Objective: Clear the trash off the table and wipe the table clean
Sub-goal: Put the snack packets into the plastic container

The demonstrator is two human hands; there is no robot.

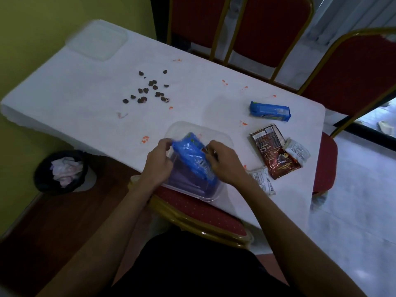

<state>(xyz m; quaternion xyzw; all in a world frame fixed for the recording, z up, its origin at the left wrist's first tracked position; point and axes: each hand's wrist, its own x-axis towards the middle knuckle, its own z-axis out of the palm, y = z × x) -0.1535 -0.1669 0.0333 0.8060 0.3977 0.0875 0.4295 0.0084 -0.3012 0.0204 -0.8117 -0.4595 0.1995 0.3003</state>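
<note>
two hands, both clamped on one crinkly blue plastic wrapper: left hand grips its far end w/ curled fingers + thumb, right hand pinches the near end. hands sit close together, wrapper tilted between them, right over a clear rectangular plastic container at the near edge of the white-clothed table. sth purple lies inside the container; can't tell what. counts on the table: 1 more blue snack packet, unopened-looking, toward the right end; 1 torn brown sachet just near of it; 2 small white sachets, one touching the brown sachet's right side, the other at its near-left corner by the right wrist. approx 15–20 dark crumbs scattered mid-table, well apart from the hands. several orange smears dotted across the cloth. 1 clear lid at the far left corner. 1 black bin w/ crumpled paper on the floor, left of the table.
</note>
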